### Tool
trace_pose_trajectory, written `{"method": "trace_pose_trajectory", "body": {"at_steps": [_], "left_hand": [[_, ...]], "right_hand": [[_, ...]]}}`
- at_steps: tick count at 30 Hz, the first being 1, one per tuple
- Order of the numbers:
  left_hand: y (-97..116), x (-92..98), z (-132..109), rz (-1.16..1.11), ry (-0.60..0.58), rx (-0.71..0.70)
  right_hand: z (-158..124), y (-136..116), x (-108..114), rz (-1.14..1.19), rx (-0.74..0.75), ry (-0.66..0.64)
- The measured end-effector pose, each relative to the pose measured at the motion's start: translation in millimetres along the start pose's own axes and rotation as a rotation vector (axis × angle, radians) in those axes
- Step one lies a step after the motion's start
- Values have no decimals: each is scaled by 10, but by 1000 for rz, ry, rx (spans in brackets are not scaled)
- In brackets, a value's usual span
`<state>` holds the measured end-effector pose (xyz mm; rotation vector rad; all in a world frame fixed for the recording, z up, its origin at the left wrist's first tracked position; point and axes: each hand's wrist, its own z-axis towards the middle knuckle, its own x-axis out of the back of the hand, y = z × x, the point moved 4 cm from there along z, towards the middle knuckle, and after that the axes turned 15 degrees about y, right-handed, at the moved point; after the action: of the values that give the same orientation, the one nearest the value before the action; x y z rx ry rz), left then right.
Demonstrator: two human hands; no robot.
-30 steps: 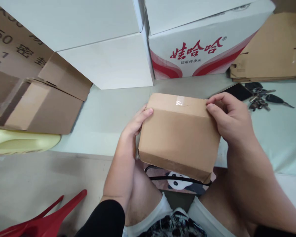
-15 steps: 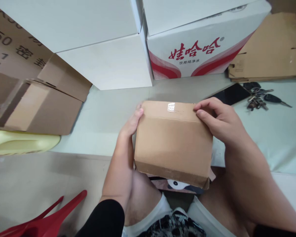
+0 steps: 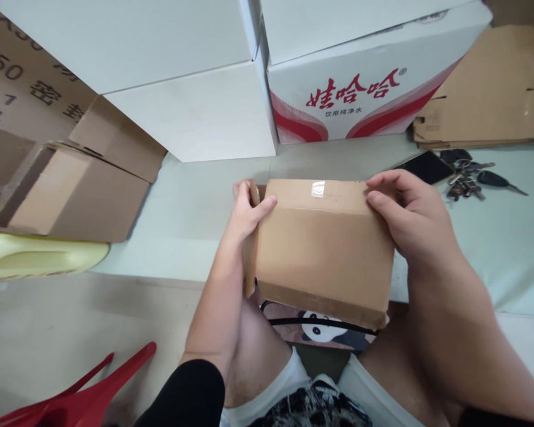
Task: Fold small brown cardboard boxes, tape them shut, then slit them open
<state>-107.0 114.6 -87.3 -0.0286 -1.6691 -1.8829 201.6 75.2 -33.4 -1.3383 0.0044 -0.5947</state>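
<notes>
A small brown cardboard box is held up over my lap, tilted, with a piece of clear tape near its upper edge. My left hand is closed on its left side, thumb on the front face, fingers behind a side flap that stands out from the body. A dark gap shows between flap and box at the top. My right hand pinches the upper right corner between thumb and fingers. The inside of the box is hidden.
Behind stand white cartons and a red-and-white carton. At right lie a phone, keys and flattened cardboard. Left are an open carton and a yellow plastic item. Something red is lower left.
The box has moved slightly right and up with my right hand. Its left flap now stands apart from the body, and my left thumb has come onto the front face.
</notes>
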Motion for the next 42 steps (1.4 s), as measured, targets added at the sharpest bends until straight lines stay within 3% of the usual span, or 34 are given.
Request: {"method": "trace_pose_trajectory", "body": {"at_steps": [6, 12, 16, 21, 26, 29, 34, 37, 42], "left_hand": [[69, 39, 5, 170, 172, -41], [17, -7, 7, 249, 27, -63], [-10, -3, 2, 231, 48, -78], [-15, 35, 38, 115, 121, -117], [-94, 68, 99, -27, 47, -48], [-133, 79, 98, -43, 15, 32], [-103, 45, 47, 71, -72, 83], [-63, 48, 38, 97, -57, 121], [-39, 57, 49, -16, -7, 158]], "right_hand": [[-19, 87, -65, 166, -138, 6], [-43, -55, -60, -60, -4, -70], [-52, -130, -46, -31, 23, -41], [-42, -160, -28, 72, -2, 31], [-45, -145, 32, 175, -159, 125], [-24, -129, 86, 236, -196, 248], [31, -142, 193, 308, -92, 495], [42, -142, 206, 312, -93, 527], [26, -147, 190, 335, -79, 477]]}}
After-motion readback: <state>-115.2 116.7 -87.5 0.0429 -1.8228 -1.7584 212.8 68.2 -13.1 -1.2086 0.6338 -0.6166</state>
